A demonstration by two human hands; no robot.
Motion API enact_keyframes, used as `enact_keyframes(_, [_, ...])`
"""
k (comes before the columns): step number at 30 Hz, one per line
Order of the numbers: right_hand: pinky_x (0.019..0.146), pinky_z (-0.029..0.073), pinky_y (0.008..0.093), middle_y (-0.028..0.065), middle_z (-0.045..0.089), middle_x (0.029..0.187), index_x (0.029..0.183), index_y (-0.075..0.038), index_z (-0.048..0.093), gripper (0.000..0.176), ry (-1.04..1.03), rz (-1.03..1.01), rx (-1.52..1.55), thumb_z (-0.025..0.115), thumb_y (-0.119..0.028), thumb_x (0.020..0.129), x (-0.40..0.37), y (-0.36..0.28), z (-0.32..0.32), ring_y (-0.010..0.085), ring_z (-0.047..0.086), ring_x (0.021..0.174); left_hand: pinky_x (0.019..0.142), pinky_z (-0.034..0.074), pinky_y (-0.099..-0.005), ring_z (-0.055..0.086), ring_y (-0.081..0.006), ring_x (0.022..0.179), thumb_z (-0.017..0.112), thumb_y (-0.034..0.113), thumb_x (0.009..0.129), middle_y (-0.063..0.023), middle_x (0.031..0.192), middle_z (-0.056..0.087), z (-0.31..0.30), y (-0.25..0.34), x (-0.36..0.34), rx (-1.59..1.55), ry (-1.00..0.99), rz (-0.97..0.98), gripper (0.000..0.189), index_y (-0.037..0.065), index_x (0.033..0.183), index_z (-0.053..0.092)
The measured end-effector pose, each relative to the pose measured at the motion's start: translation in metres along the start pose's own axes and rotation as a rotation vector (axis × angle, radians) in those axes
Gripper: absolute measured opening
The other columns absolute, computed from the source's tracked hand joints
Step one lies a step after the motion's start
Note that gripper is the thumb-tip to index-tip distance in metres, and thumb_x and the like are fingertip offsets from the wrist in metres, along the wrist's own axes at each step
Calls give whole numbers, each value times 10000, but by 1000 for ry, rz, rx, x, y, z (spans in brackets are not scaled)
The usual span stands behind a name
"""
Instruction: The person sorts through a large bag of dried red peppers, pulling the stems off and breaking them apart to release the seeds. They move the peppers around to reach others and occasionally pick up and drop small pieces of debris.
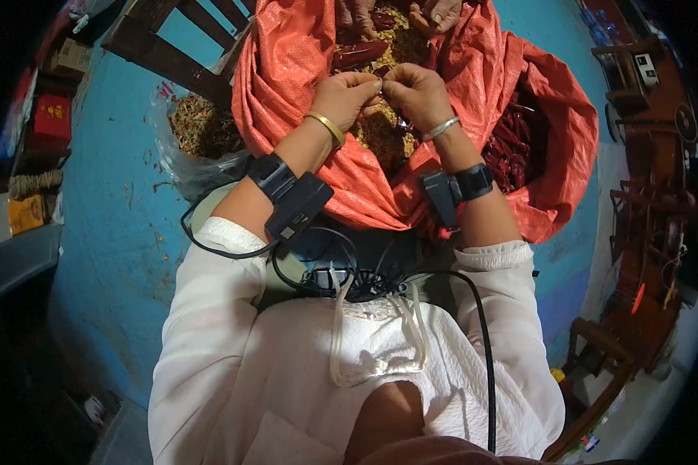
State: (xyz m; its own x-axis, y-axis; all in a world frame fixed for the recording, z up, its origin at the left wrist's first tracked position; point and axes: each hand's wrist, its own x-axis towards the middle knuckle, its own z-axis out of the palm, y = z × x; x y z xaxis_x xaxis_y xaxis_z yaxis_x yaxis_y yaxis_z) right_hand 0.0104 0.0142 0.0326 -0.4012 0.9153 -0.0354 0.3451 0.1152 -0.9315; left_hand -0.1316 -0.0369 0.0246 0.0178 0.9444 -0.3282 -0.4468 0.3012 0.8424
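Observation:
My left hand (344, 99) and my right hand (419, 94) meet at the fingertips, both pinched closed. Whatever lies between the fingers is too small and covered to make out. Beneath them an open red woven sack (287, 77) holds yellow seeds (381, 143) mixed with dried red chilies (361, 56). Dark red bits show just under my right fingers. At the far side of this sack are another person's hands, one (357, 15) at the left and one (440, 14) at the right, over the seeds.
More dried chilies (517, 143) fill a red sack opening on the right. A clear plastic bag (202, 167) of stem-like scraps sits on the blue floor (116, 232), left. A wooden chair (171, 58) stands behind it. Cables (485, 341) run from my wrist devices to my waist.

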Motion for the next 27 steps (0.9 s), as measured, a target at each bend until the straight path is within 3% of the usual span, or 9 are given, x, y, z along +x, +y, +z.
enact_keyframes(2, [468,430,228,50,579,607,759,-3,601,81,94,-180,-226,594,-78,731,-5,6,3,89,536,510,518,454,-186,527,-86,617,536,109,829,-36,739,551,1,-1,-2,10,-33,7,161,-15,932,537])
enact_keyframes(5, [494,439,228,66,593,630,773,-2,610,91,30,-5,-7,604,-77,721,-13,-9,1,94,554,544,510,447,-186,521,-84,604,547,109,823,-31,722,551,1,0,-5,-35,-64,-20,152,-13,913,546])
enact_keyframes(11, [562,451,218,55,604,703,836,14,598,125,-2,-116,17,594,-59,734,-34,-36,13,83,559,623,509,444,-187,521,-82,584,541,109,826,-31,727,560,-3,14,-28,-29,-51,-56,165,-13,937,542])
enact_keyframes(14, [584,454,213,48,608,766,918,31,579,183,-73,-131,122,563,-49,755,-39,-51,20,75,556,650,483,441,-170,534,-63,569,554,109,814,-29,727,578,-8,27,-44,24,42,97,161,-8,923,571])
enact_keyframes(16, [600,457,212,59,609,772,941,27,580,196,-176,-149,241,543,-57,768,-40,-59,26,80,562,678,505,447,-175,539,-62,583,555,104,811,-30,737,584,-18,36,-54,243,58,358,159,-4,926,578])
enact_keyframes(18, [630,462,234,78,622,806,935,16,591,199,-182,-125,258,535,-80,770,-35,-53,30,114,581,724,505,438,-174,532,-59,585,552,91,807,-24,729,582,-37,51,-63,184,82,262,144,2,917,581])
enact_keyframes(20, [666,461,258,93,628,837,925,-1,605,205,-17,-243,-3,540,-101,758,-19,-24,31,150,594,760,516,424,-176,504,-50,590,539,105,819,0,730,564,-65,71,-74,218,61,116,137,19,921,570])
enact_keyframes(24, [682,463,273,102,633,830,925,-34,620,228,53,42,-43,565,-135,729,-1,26,20,194,607,749,499,423,-171,496,-51,571,536,111,820,10,719,549,-139,91,-84,499,111,-44,116,38,904,567])
enact_keyframes(27, [686,467,287,109,633,828,913,-53,629,220,121,-10,-223,572,-148,723,4,36,14,214,613,744,506,437,-208,514,-73,582,545,158,814,-31,712,568,-211,81,-65,697,233,-68,172,18,913,560])
